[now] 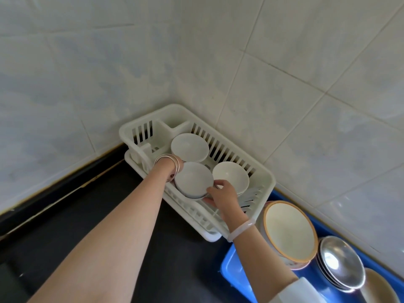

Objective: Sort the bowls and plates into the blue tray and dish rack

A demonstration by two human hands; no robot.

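A white plastic dish rack (265, 179) stands in the counter's corner with three white bowls in it. The near-left white bowl (193, 179), seemingly the top of a small stack, is held from both sides. My left hand (171, 171) is mostly hidden behind its left rim, with only the wrist and bangles visible. My right hand (222, 194) grips its right rim with curled fingers. The other bowls sit at the back (189, 147) and right (230, 176). The blue tray (229, 265) lies at lower right.
In the blue tray stand an orange-rimmed bowl (288, 230) tilted on its side, stacked steel plates (341, 261) and a further dish cut by the frame edge. The black counter (87, 204) runs left of the rack. Tiled walls close in behind.
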